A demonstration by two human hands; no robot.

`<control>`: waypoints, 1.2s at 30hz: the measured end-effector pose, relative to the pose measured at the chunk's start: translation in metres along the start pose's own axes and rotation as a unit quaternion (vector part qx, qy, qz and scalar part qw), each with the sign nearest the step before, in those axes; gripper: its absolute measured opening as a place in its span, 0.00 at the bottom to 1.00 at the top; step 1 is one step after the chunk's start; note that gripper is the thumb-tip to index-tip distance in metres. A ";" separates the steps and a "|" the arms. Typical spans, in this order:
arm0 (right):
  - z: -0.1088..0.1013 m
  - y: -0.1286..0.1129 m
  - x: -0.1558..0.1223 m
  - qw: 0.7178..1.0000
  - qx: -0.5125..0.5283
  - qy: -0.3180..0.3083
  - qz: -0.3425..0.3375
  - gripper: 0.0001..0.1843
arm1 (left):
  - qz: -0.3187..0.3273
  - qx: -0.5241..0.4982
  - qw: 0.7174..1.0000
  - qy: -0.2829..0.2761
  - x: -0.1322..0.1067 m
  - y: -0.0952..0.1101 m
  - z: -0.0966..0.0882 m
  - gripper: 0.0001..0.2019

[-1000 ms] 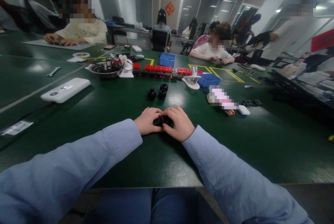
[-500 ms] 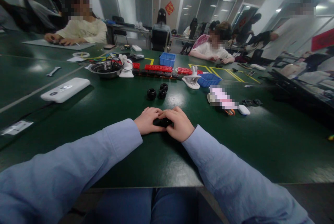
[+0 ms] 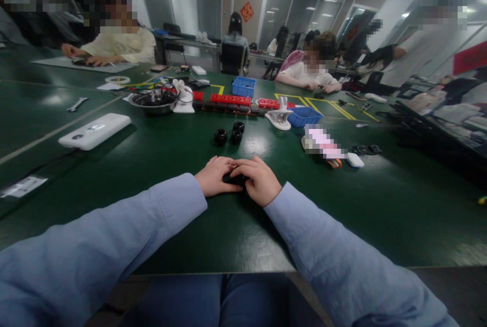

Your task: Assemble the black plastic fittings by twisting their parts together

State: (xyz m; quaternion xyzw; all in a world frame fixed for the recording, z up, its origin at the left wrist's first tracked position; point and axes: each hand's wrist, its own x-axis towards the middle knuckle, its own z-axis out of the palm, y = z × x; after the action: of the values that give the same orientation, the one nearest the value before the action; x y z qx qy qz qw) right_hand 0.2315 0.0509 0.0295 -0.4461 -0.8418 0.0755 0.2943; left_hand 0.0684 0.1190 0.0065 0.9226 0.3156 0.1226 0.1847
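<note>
On the green tabletop in front of me, my left hand (image 3: 214, 176) and my right hand (image 3: 263, 183) close around a small black object (image 3: 235, 180). Fingers cover much of it, so its kind does not show. My left thumb lies along its near side, while the fingers of my right hand arch over it from the other side. Just beyond my hands stand three glossy black round pieces (image 3: 220, 137), which look like small wheels; two of them are close together on the right.
Farther back are a metal bowl (image 3: 154, 107) with cables, white clip stands (image 3: 279, 119), red block strips (image 3: 231, 99) and blue bins (image 3: 304, 116). A white device (image 3: 95, 131) and a wrench (image 3: 78, 104) lie left. A white case (image 3: 355, 160) lies right. People sit across the table.
My right hand's fingers have shifted slightly over the black object, and my left hand stays nearly still. Across the table at left, a person's hand has lifted a little.
</note>
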 end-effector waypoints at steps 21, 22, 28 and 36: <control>-0.001 -0.001 0.001 0.990 -0.053 0.015 0.126 0.16 | -0.005 -0.010 1.000 0.000 -0.002 0.002 -0.002 0.23; -0.001 -0.001 0.001 0.990 -0.056 0.017 0.126 0.16 | -0.006 -0.011 1.000 -0.001 -0.002 0.003 -0.002 0.23; -0.003 -0.003 0.002 0.988 -0.065 0.022 0.141 0.19 | 0.000 -0.010 1.000 -0.005 -0.002 0.002 -0.002 0.22; -0.006 -0.005 0.004 0.984 -0.077 0.019 0.162 0.20 | -0.005 0.000 1.000 -0.012 -0.002 0.004 -0.003 0.22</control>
State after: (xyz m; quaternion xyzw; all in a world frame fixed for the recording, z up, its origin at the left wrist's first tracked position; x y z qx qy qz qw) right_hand 0.2297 0.0504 0.0376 -0.5991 -0.7561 0.0483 0.2589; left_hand 0.0678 0.1160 0.0110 0.9227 0.3175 0.1105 0.1889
